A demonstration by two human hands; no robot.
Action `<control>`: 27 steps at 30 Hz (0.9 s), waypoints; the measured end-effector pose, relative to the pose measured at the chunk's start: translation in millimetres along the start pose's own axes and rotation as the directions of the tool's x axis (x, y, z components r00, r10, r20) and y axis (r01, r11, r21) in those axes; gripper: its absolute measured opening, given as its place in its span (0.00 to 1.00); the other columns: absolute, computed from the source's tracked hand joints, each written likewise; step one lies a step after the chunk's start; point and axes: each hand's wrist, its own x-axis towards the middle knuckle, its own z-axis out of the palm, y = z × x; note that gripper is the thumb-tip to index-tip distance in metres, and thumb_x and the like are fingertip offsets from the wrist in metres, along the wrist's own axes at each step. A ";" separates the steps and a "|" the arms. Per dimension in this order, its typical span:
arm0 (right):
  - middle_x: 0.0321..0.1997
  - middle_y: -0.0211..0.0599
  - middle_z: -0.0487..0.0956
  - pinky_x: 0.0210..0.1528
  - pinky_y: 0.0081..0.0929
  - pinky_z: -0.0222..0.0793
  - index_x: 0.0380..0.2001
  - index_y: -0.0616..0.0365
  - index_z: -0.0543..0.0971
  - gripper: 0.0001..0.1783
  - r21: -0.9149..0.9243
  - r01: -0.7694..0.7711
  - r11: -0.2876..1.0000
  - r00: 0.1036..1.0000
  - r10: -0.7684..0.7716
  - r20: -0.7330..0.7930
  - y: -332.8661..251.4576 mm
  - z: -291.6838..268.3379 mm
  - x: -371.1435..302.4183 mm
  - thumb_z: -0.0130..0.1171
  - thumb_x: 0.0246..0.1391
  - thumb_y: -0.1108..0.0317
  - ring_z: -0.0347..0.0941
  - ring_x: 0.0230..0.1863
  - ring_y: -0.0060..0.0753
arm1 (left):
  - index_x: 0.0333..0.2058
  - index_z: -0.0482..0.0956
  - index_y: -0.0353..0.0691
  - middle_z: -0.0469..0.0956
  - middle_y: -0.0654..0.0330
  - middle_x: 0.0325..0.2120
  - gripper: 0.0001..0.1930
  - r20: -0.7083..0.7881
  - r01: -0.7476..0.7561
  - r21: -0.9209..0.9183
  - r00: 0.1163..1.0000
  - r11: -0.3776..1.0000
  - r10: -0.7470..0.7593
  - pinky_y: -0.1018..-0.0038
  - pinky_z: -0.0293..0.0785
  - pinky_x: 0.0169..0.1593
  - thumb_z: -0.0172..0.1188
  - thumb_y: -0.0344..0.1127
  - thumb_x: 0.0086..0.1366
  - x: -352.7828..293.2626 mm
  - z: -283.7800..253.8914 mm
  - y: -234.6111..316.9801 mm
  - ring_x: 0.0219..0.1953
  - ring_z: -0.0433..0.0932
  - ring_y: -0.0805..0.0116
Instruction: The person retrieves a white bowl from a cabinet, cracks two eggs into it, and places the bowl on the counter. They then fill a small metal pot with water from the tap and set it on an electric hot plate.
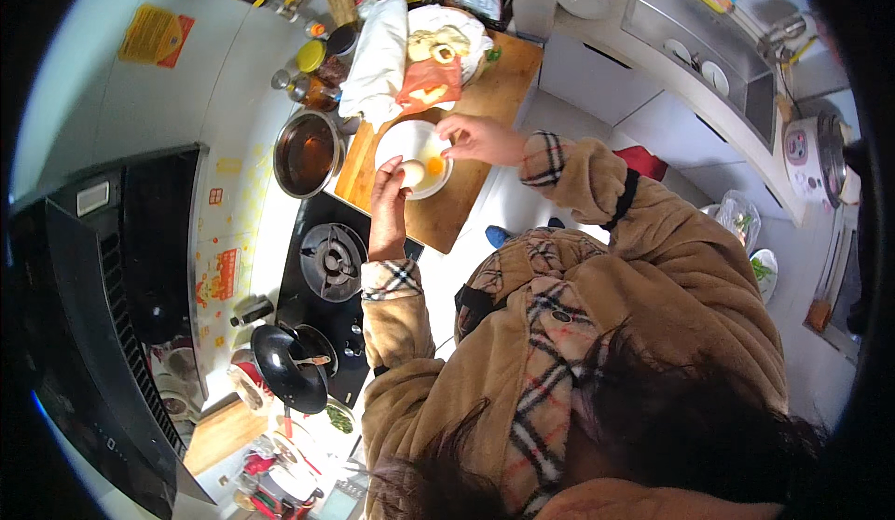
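A white bowl (pixel 390 143) stands on the wooden cutting board (pixel 466 205), with a yellow egg yolk (pixel 435 164) and clear egg white inside. My left hand (pixel 388 201) is closed around a pale egg (pixel 411 174) at the bowl's near left rim. Whether its shell is cracked is too small to make out. Over the right side of the bowl is my right hand (pixel 475 139), its thumb and fingers bent and apart, with nothing visible between them. I cannot tell whether those fingertips touch the rim.
Behind the bowl lie a white cloth (pixel 378 58) and a red packet (pixel 431 86). A metal pot (pixel 309 153) of dark liquid stands left of the board, near jars. The gas burner (pixel 333 261) and black wok (pixel 287 371) are nearer. A sink (pixel 695 40) lies far right.
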 end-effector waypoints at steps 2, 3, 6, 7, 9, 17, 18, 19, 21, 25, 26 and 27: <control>0.50 0.38 0.78 0.48 0.27 0.75 0.54 0.61 0.72 0.27 -0.103 -0.023 0.994 0.990 0.037 0.138 -0.4 35.2 26.7 0.69 0.53 0.67 0.76 0.47 0.27 | 0.51 0.75 0.41 0.76 0.66 0.43 0.16 0.010 -0.028 0.171 1.000 0.985 0.027 0.79 0.65 0.46 0.59 0.40 0.68 -0.4 -10.9 2.7 0.44 0.71 0.77; 0.50 0.39 0.77 0.48 0.27 0.76 0.55 0.61 0.71 0.28 -0.061 -0.020 0.998 0.985 0.030 0.172 -2.3 47.1 32.2 0.70 0.53 0.67 0.76 0.47 0.28 | 0.51 0.74 0.41 0.77 0.66 0.43 0.16 0.025 -0.059 0.223 0.998 0.973 0.054 0.78 0.65 0.48 0.59 0.40 0.68 -1.8 -14.7 1.8 0.44 0.71 0.76; 0.52 0.43 0.75 0.47 0.26 0.77 0.56 0.62 0.69 0.31 -0.058 -0.019 0.998 0.969 0.033 0.246 1.9 76.1 34.3 0.71 0.51 0.68 0.77 0.47 0.29 | 0.52 0.73 0.40 0.77 0.65 0.44 0.16 0.070 -0.020 0.216 0.998 0.976 0.005 0.76 0.65 0.54 0.59 0.38 0.69 -1.5 -33.9 -12.6 0.47 0.72 0.76; 0.52 0.42 0.75 0.47 0.26 0.77 0.57 0.62 0.69 0.32 -0.064 -0.060 0.996 0.965 0.074 0.252 6.1 82.3 36.4 0.71 0.51 0.68 0.77 0.46 0.29 | 0.52 0.73 0.40 0.77 0.65 0.44 0.16 0.075 -0.025 0.189 0.997 0.982 0.011 0.76 0.65 0.55 0.59 0.36 0.69 -0.8 -39.6 -17.5 0.47 0.72 0.75; 0.52 0.41 0.75 0.47 0.25 0.76 0.57 0.62 0.69 0.32 -0.036 -0.093 0.995 0.958 0.099 0.268 17.4 91.5 39.5 0.71 0.52 0.67 0.77 0.46 0.28 | 0.53 0.72 0.40 0.77 0.64 0.44 0.15 0.093 -0.049 0.176 0.995 0.983 0.033 0.76 0.65 0.56 0.59 0.33 0.69 1.0 -51.3 -25.3 0.48 0.72 0.75; 0.51 0.35 0.75 0.52 0.26 0.74 0.54 0.61 0.70 0.20 0.354 -0.664 0.658 0.721 0.438 0.537 52.1 72.2 66.3 0.57 0.65 0.61 0.75 0.50 0.25 | 0.54 0.72 0.39 0.72 0.64 0.47 0.17 0.292 -0.236 0.381 0.948 0.894 0.126 0.77 0.67 0.54 0.57 0.23 0.67 14.3 -70.2 -21.5 0.48 0.72 0.74; 0.51 0.37 0.75 0.54 0.27 0.74 0.54 0.63 0.70 0.20 0.365 -0.704 0.609 0.683 0.441 0.582 53.0 69.3 69.5 0.58 0.65 0.62 0.75 0.50 0.27 | 0.54 0.72 0.39 0.71 0.64 0.47 0.17 0.316 -0.265 0.388 0.938 0.883 0.143 0.77 0.67 0.54 0.57 0.23 0.67 16.2 -69.3 -17.6 0.48 0.71 0.74; 0.51 0.38 0.75 0.54 0.27 0.74 0.55 0.63 0.70 0.21 0.345 -0.716 0.607 0.663 0.435 0.609 52.4 67.0 70.9 0.57 0.65 0.62 0.75 0.50 0.27 | 0.54 0.72 0.38 0.70 0.63 0.47 0.17 0.336 -0.289 0.394 0.929 0.872 0.156 0.77 0.67 0.54 0.57 0.22 0.67 15.5 -66.4 -13.1 0.48 0.71 0.73; 0.52 0.39 0.75 0.54 0.27 0.74 0.55 0.64 0.69 0.21 0.312 -0.737 0.600 0.626 0.429 0.651 54.0 63.5 78.3 0.57 0.65 0.63 0.75 0.50 0.27 | 0.52 0.75 0.40 0.69 0.62 0.47 0.18 0.323 -0.300 0.423 0.931 0.855 0.167 0.76 0.68 0.52 0.58 0.20 0.64 18.9 -62.7 -4.6 0.47 0.71 0.70; 0.49 0.33 0.75 0.49 0.22 0.75 0.58 0.64 0.69 0.24 0.367 -0.747 0.554 0.614 0.365 0.699 60.7 57.4 90.8 0.60 0.63 0.63 0.76 0.47 0.23 | 0.51 0.77 0.42 0.69 0.62 0.47 0.19 0.325 -0.359 0.478 0.920 0.802 0.218 0.75 0.70 0.49 0.61 0.20 0.62 30.1 -56.1 2.9 0.45 0.71 0.69; 0.50 0.32 0.75 0.49 0.21 0.75 0.58 0.64 0.69 0.24 0.394 -0.755 0.525 0.610 0.339 0.717 62.2 55.9 91.2 0.59 0.64 0.63 0.75 0.47 0.22 | 0.51 0.77 0.42 0.69 0.62 0.47 0.19 0.317 -0.365 0.491 0.921 0.791 0.228 0.75 0.70 0.49 0.61 0.20 0.62 32.0 -54.1 0.5 0.45 0.71 0.69; 0.50 0.31 0.75 0.49 0.21 0.74 0.59 0.64 0.69 0.24 0.369 -0.787 0.495 0.581 0.391 0.714 65.1 54.3 92.1 0.59 0.64 0.64 0.75 0.47 0.22 | 0.52 0.77 0.41 0.69 0.62 0.47 0.19 0.314 -0.399 0.500 0.911 0.769 0.268 0.75 0.70 0.49 0.62 0.21 0.62 34.8 -54.2 -4.2 0.45 0.71 0.69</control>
